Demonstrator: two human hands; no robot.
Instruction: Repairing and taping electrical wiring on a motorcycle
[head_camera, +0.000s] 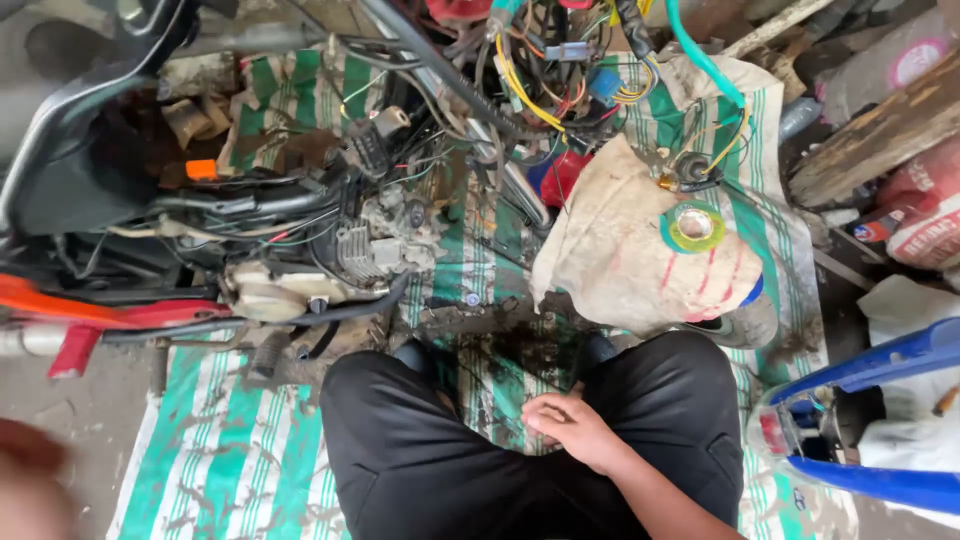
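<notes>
Left of your right hand (575, 428), the stripped motorbike (250, 240) lies with its long axis running left to right, greasy metal engine (370, 250) facing you. Your right hand rests loosely curled between your knees, holding nothing. Beyond it, a stained cloth sack (630, 260) carries a round roll of tape (693, 227). Your left hand (30, 480) is a blur; its grip can't be told.

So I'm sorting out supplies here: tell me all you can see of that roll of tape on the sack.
The roll of tape is a small ring, green outside with a yellow inner band and an open core. It looks like plastic insulating tape, partly used. It lies flat on the dirty cream sack, near black and yellow wires. No hand touches it.
</notes>
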